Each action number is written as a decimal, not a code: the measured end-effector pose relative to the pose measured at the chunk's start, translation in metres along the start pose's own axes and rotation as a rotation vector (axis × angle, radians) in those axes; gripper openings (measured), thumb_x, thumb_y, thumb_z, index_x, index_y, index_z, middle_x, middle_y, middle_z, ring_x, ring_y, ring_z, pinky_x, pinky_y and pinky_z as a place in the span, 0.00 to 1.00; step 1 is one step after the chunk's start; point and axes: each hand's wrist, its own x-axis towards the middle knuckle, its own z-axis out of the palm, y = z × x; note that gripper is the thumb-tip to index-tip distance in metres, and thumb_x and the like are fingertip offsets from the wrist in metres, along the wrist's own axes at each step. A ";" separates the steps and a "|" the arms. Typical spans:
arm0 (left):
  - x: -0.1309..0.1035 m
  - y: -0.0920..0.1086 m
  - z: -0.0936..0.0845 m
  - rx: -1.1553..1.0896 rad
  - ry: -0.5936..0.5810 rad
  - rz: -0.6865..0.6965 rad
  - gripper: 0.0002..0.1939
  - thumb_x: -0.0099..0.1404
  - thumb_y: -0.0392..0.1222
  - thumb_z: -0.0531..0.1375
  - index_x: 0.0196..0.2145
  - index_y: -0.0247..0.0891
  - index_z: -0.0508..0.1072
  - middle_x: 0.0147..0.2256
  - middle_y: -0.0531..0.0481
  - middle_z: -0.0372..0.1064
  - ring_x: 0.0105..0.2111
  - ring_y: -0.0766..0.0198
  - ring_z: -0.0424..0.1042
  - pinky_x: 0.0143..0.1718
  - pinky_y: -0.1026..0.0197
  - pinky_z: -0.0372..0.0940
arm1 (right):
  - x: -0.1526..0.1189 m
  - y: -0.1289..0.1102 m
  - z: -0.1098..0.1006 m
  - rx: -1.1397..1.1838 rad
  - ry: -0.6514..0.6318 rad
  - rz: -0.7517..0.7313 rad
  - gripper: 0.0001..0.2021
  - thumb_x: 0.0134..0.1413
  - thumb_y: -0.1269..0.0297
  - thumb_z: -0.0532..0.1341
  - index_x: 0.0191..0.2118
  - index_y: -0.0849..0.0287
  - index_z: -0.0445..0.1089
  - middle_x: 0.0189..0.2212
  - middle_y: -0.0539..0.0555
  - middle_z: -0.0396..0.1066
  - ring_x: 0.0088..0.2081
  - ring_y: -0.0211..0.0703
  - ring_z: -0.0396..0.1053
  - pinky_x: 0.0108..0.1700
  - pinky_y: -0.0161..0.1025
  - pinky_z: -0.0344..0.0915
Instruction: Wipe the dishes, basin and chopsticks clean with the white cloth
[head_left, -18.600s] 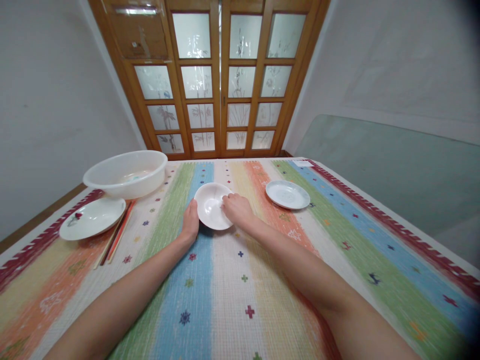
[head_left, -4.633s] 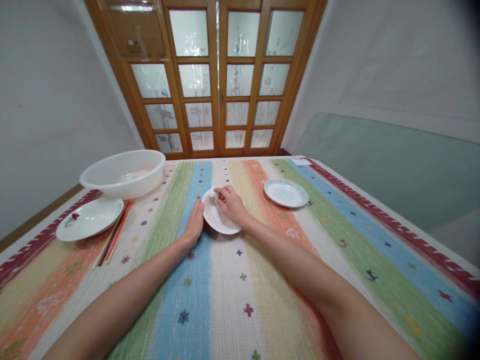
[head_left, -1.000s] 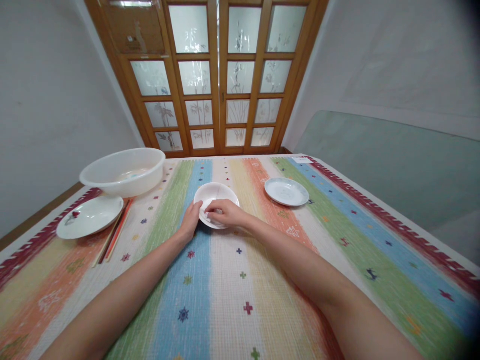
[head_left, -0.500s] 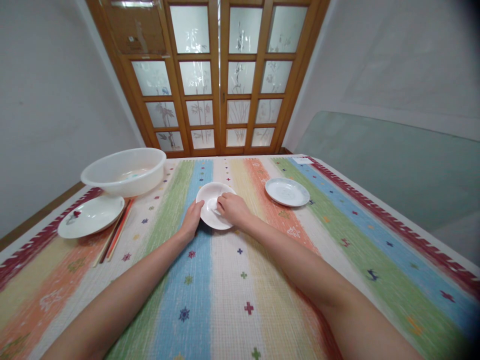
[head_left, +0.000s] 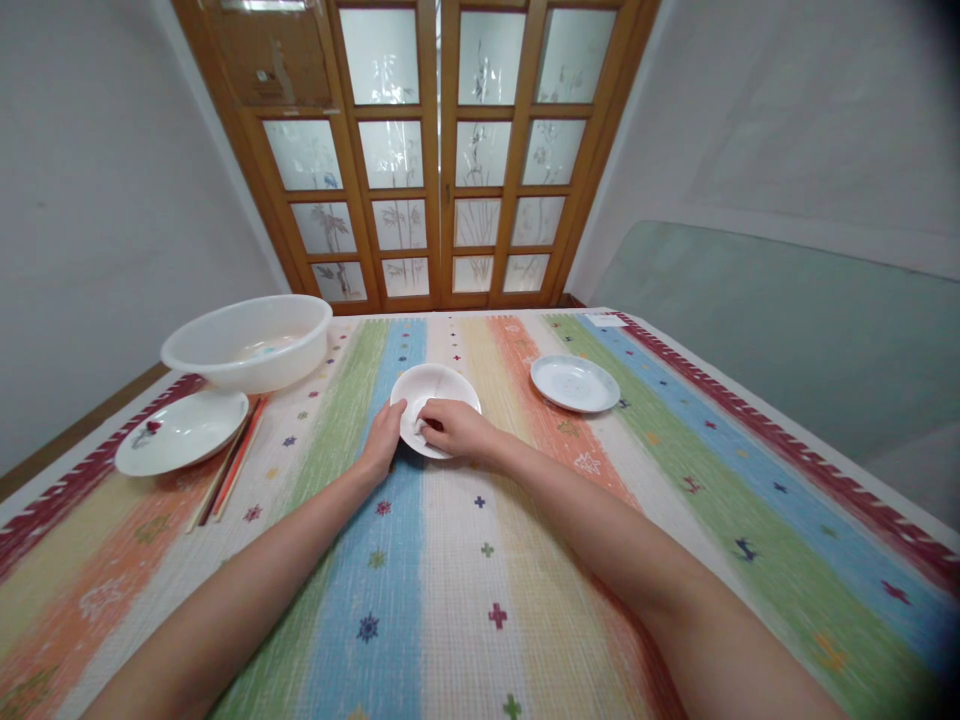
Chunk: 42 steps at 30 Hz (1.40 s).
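Note:
A small white bowl (head_left: pixel 444 380) sits on the striped tablecloth in front of me. At its left rim, my left hand (head_left: pixel 384 437) is closed on the edge, with the thumb on the inner side. Inside the bowl, my right hand (head_left: pixel 452 428) pinches a small white wad (head_left: pixel 419 415) against the inner surface. The wad looks like tissue or cloth, but most of it is hidden by the fingers.
A white plastic basin (head_left: pixel 251 375) stands at the back left, holding something blurred. Before it lie a white dish with a red flower (head_left: pixel 191 432) and several chopsticks (head_left: pixel 231 465). A pale plate (head_left: pixel 574 384) lies to the right on the striped tablecloth (head_left: pixel 450 620).
My right hand has moved slightly left and toward me inside the bowl with the white wad. My left hand keeps its hold on the rim.

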 end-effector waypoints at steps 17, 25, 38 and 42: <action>-0.001 0.001 -0.001 -0.001 -0.020 0.002 0.21 0.65 0.54 0.60 0.46 0.34 0.77 0.43 0.44 0.77 0.44 0.53 0.74 0.51 0.55 0.65 | -0.003 0.003 -0.004 0.045 0.134 -0.093 0.14 0.63 0.67 0.62 0.54 0.58 0.73 0.52 0.59 0.69 0.54 0.48 0.65 0.58 0.46 0.61; 0.001 -0.003 -0.001 -0.017 -0.018 -0.016 0.23 0.66 0.55 0.60 0.48 0.33 0.76 0.43 0.42 0.78 0.43 0.54 0.74 0.50 0.56 0.66 | -0.002 0.008 -0.008 -0.085 0.061 0.109 0.17 0.72 0.58 0.55 0.36 0.61 0.76 0.37 0.56 0.71 0.44 0.44 0.67 0.49 0.41 0.61; 0.000 0.001 0.000 -0.005 -0.014 -0.003 0.23 0.65 0.54 0.60 0.48 0.33 0.77 0.42 0.43 0.78 0.45 0.53 0.74 0.51 0.55 0.65 | -0.001 0.010 -0.005 0.050 0.073 -0.053 0.16 0.73 0.60 0.54 0.37 0.59 0.75 0.38 0.55 0.74 0.44 0.42 0.69 0.51 0.40 0.62; 0.000 -0.002 -0.001 -0.027 -0.035 -0.031 0.24 0.65 0.56 0.61 0.50 0.34 0.76 0.41 0.44 0.78 0.42 0.55 0.74 0.49 0.56 0.66 | -0.001 0.011 -0.007 -0.149 0.105 0.140 0.19 0.73 0.57 0.53 0.34 0.61 0.75 0.36 0.57 0.73 0.42 0.44 0.68 0.50 0.41 0.62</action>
